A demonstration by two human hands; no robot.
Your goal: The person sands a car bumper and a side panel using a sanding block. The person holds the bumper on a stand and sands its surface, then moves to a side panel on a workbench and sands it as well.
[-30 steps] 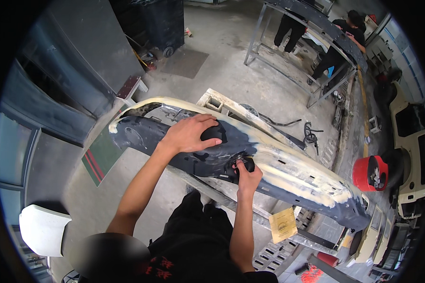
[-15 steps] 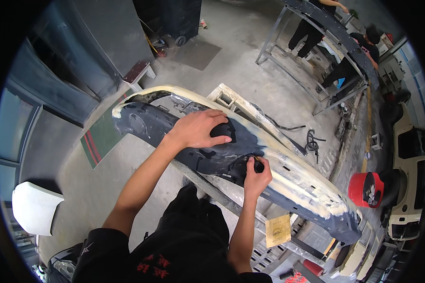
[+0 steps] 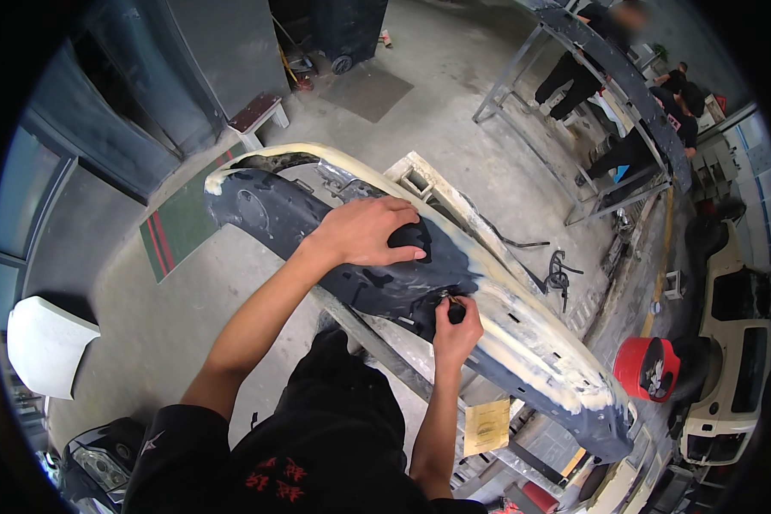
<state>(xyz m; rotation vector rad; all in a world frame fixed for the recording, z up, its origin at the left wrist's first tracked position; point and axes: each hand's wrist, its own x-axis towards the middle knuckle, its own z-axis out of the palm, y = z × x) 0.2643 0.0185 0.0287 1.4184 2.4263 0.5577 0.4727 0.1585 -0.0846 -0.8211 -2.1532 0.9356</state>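
A long car bumper [image 3: 274, 224], dark grey with cream, sanded-looking patches, lies slantwise in front of me on a metal stand. My left hand [image 3: 367, 234] rests on its upper middle, the thumb held away from the fingers, beside a dark patch. Lower and to the right, my right hand [image 3: 457, 332] is closed in a pinch near a dark recess in the bumper. Its thumb and fingertips meet on something small, mostly hidden, that I cannot make out.
Beyond the bumper stands a pale block-like frame [image 3: 415, 176]. A yellow paper sheet [image 3: 487, 427] hangs at the near right, and a red bucket [image 3: 647, 368] stands further right. Several people work at another bumper on a rack [image 3: 522, 128]. A white panel [image 3: 51, 347] is at left.
The view has shifted slightly. My left hand stays flat in the same place on the bumper. My right hand has moved a little left along it, still pinching.
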